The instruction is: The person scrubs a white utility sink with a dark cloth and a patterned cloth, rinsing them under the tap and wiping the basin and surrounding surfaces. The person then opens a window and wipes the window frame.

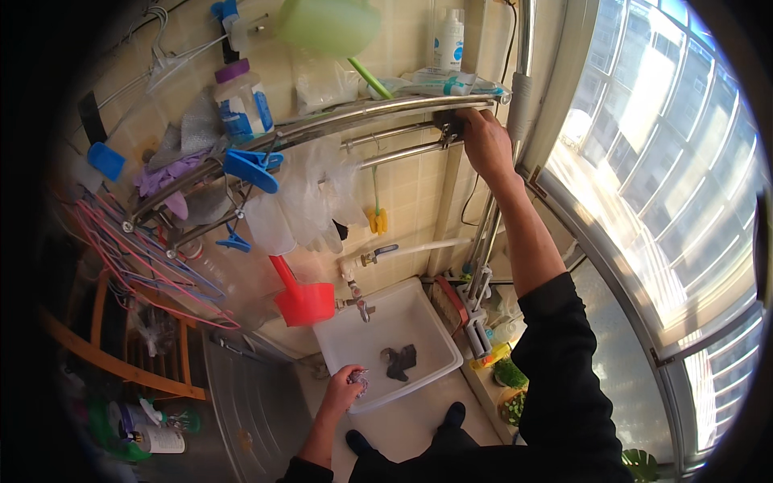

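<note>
My right hand (488, 142) is raised to the right end of the metal wall rack (338, 116). Its fingers close on a small dark object (448, 124) at the rack's rails; what this is cannot be made out. Low down, at the front left rim of a white sink basin (416, 302), my left hand (342, 392) grips a crumpled grey cloth (359, 383). A dark wet-looking cloth (401, 362) lies on the basin floor, to the right of that hand.
A red dipper (307, 303) hangs left of the tap (362, 308). Plastic gloves (308, 199) and a blue clip (252, 169) hang from the rack. Pink and blue hangers (145, 265) jut out at left. A scrubbing brush (450, 302) stands right of the basin, beside the window (652, 169).
</note>
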{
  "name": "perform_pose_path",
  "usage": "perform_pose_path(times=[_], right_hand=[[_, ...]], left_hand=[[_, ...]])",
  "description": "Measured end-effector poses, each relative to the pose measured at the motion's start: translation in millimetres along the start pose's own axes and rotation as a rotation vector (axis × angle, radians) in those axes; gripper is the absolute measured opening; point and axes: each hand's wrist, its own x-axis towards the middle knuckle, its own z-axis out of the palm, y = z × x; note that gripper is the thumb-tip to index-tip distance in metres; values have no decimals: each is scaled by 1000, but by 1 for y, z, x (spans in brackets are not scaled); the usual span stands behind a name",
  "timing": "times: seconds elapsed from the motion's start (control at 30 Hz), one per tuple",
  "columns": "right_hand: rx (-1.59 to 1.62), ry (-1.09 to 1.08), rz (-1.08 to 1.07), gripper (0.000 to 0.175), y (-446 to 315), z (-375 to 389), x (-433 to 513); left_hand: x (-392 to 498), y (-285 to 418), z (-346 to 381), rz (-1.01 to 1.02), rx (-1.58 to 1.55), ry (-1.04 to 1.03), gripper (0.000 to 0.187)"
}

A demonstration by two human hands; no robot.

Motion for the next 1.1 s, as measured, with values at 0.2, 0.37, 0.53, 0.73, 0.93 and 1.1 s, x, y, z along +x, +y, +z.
perform_pose_path(times=[0.2, 0.37, 0.53, 0.73, 0.93, 1.1], right_hand=[[117, 11, 19, 32, -8, -33, -15], [571, -66, 148, 21, 6, -13, -182], [421, -1250, 443, 25, 8, 112, -484], [361, -1647, 528, 54, 0, 248, -690], [104, -1758, 299, 46, -23, 321, -779], [213, -1608, 355, 26, -23, 336, -791]], left_hand=[[2, 2, 0, -101, 10, -29, 46], [8, -21, -1, -191, -199, 8, 45], [24, -63, 8, -300, -266, 40, 41], [44, -154, 31, -576, -220, 182, 39], [35, -232, 37, -618, -120, 232, 28], [43, -247, 31, -606, -246, 258, 26]])
